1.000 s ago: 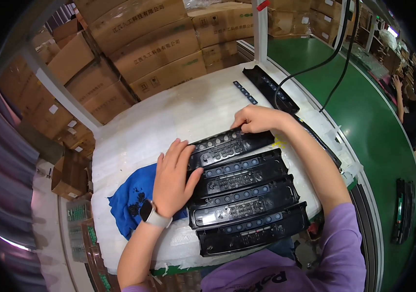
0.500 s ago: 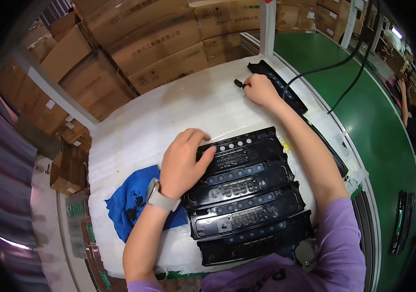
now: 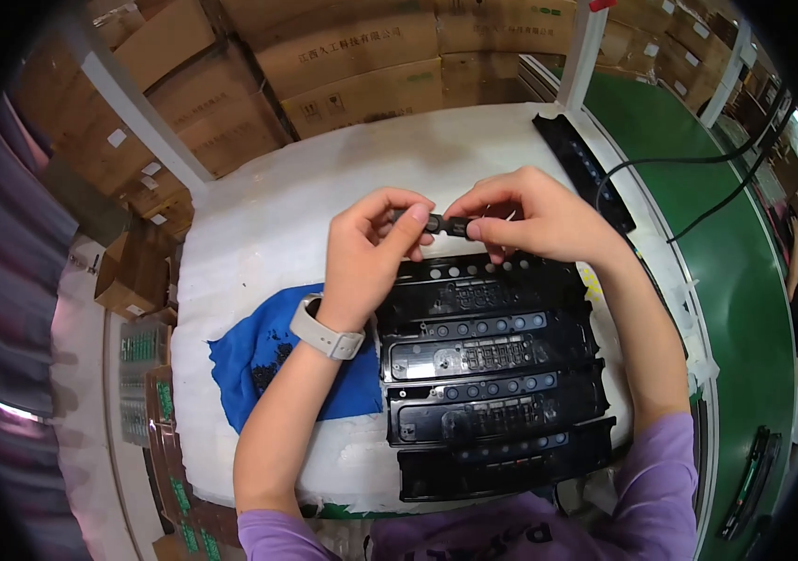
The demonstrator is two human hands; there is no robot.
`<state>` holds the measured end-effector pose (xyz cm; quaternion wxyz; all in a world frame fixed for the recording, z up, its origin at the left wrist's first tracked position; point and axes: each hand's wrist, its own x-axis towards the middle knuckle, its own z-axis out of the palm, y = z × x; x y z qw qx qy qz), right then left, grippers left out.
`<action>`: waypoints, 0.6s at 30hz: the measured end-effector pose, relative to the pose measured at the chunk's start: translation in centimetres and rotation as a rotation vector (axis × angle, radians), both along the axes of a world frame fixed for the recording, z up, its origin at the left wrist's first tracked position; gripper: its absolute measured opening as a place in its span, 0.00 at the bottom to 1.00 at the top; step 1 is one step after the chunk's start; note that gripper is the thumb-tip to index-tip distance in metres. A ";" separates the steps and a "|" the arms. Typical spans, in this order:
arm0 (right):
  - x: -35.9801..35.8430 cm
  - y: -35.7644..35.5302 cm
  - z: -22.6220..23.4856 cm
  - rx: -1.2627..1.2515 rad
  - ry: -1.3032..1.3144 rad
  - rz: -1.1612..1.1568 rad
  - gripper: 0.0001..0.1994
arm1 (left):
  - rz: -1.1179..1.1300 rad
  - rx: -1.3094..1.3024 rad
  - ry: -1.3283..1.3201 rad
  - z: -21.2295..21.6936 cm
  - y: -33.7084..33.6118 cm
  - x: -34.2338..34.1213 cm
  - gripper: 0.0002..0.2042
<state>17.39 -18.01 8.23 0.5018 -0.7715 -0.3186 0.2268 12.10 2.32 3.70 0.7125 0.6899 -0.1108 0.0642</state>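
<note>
Cardboard boxes (image 3: 352, 56) stood stacked beyond the far edge of a white-covered desk (image 3: 268, 215). Small black strip (image 3: 456, 227) was held up over the desk's middle, just past the farthest black panel (image 3: 436, 297). Left hand (image 3: 371, 248): thumb and fingers closed narrowly on the strip's left end. Right hand (image 3: 548, 220): fingers pinched on its right end; exact contact partly hidden. Four such panels, that one included, ranked closely toward the near edge, each with a row of round spots; spots palest on the farthest. Yellow marks (image 3: 591, 280) just right of them. Blue cloth (image 3: 242, 374) lay toward the left edge, partly behind the left forearm, dark bits (image 3: 273, 365) scattered on it. Another dark panel (image 3: 581, 168) lay by the far right corner. Green surface (image 3: 698, 206) ran outside the right edge.
</note>
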 end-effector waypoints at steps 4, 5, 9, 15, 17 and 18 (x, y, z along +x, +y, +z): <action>0.9 -1.5 -0.5 -0.212 -0.573 0.069 0.11 | 0.054 0.430 -0.164 -1.1 0.5 0.2 0.05; 0.8 -1.7 -0.7 -0.214 -0.571 0.065 0.11 | 0.049 0.429 -0.164 -1.5 0.7 0.3 0.05; 0.2 -1.4 -2.4 -0.501 -0.740 0.158 0.10 | -0.045 0.845 -0.315 -2.7 0.4 0.2 0.05; 0.0 -1.1 -3.0 -0.654 -1.007 0.131 0.07 | -0.031 1.011 -0.582 -3.4 -0.4 -0.1 0.03; 0.1 -1.2 -2.9 -0.648 -0.975 0.129 0.07 | -0.026 1.006 -0.557 -3.3 -0.3 -0.2 0.03; 0.0 -1.3 -2.9 -0.647 -0.942 0.122 0.07 | -0.025 0.998 -0.537 -3.3 -0.3 -0.2 0.04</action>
